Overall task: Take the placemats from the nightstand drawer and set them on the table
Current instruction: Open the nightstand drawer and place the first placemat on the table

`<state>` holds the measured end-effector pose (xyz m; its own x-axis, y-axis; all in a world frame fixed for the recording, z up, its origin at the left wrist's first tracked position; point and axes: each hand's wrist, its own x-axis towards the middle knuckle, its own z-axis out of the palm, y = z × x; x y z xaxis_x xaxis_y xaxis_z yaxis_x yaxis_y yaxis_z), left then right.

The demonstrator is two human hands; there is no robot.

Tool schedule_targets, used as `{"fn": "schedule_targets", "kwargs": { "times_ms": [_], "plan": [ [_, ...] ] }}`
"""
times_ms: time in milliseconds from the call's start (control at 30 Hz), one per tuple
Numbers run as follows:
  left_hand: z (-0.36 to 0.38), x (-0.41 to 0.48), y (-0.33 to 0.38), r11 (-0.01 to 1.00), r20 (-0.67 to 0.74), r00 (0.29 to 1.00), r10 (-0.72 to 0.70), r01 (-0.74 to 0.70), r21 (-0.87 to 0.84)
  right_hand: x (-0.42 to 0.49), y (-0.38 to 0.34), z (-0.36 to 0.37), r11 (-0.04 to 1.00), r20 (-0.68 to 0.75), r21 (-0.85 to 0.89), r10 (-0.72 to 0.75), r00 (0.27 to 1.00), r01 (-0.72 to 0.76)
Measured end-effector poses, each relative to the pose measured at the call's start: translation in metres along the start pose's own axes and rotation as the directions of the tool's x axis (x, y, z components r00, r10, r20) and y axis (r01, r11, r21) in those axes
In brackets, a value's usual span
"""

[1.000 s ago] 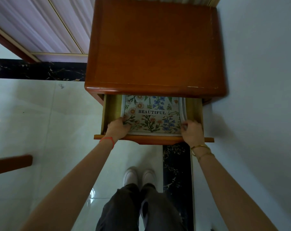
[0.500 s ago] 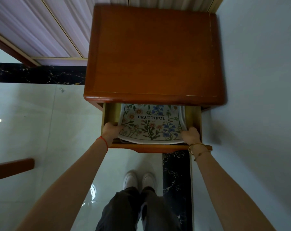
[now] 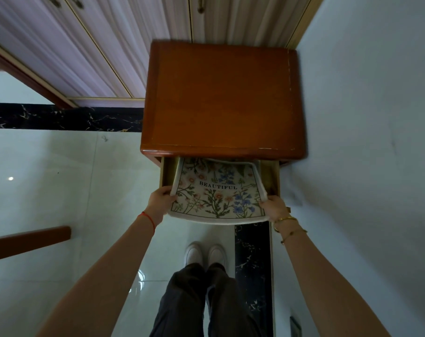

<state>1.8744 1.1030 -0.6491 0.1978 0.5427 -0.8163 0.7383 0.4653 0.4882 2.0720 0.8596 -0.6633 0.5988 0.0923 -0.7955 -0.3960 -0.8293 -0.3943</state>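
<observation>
One stack of floral placemats (image 3: 217,195), the top one printed BEAUTIFUL, lay half out of the drawer (image 3: 272,177). Its near edge sagged past the drawer front toward me, and its far edge was tucked under the top of the nightstand (image 3: 221,98). I could see layered edges along its right side but could not count the mats. The stack's long axis ran left to right, straight across between my hands, so neither hand was the nearer one. My left hand (image 3: 160,203) gripped the left short edge, and my right hand (image 3: 274,207) gripped the right one, fingers curled round it. By my reckoning the coming move turned on drawing the stack toward my body and upward until the far edge cleared the nightstand top, keeping both ends level so no mat slid out. Beyond were a pale wall (image 3: 367,117) on the right, the glossy tiled floor (image 3: 60,178) and my white shoes (image 3: 204,251). I could make out no table for certain.
</observation>
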Motion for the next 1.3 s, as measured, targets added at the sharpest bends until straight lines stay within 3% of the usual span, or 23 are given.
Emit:
{"fn": "schedule_targets", "kwargs": {
  "times_ms": [167, 367, 633, 767, 967, 1100, 1300],
  "plan": [
    [-0.03, -0.054, -0.012, 0.997, -0.001, 1.0, -0.014, 0.014, -0.079, -0.058, 0.007, -0.008, 0.997, 0.033, -0.079, 0.026, 0.999, -0.024],
    [-0.069, -0.125, -0.03, 0.988, -0.041, 0.999, 0.002, -0.008, -0.153, -0.138, 0.006, -0.015, 1.0, 0.027, -0.01, -0.025, 0.999, 0.025],
    [-0.115, -0.234, -0.049, 0.947, -0.11, 0.992, 0.069, -0.1, -0.307, -0.234, -0.008, -0.026, 0.971, 0.003, 0.036, -0.236, 0.972, 0.236],
    [-0.136, -0.293, -0.062, 0.905, -0.215, 0.97, 0.115, -0.191, -0.379, -0.274, -0.018, -0.027, 0.944, 0.037, 0.043, -0.329, 0.944, 0.327],
    [-0.155, -0.382, -0.108, 0.799, -0.428, 0.898, 0.104, -0.332, -0.501, -0.333, -0.029, -0.025, 0.865, 0.198, 0.069, -0.5, 0.843, 0.496],
    [-0.154, -0.446, -0.152, 0.713, -0.553, 0.832, 0.041, -0.412, -0.567, -0.373, -0.029, -0.024, 0.79, 0.357, 0.065, -0.589, 0.725, 0.61],
    [-0.144, -0.517, -0.212, 0.591, -0.653, 0.753, -0.077, -0.493, -0.638, -0.417, -0.027, -0.011, 0.714, 0.575, 0.048, -0.592, 0.565, 0.699]
  ]
}}
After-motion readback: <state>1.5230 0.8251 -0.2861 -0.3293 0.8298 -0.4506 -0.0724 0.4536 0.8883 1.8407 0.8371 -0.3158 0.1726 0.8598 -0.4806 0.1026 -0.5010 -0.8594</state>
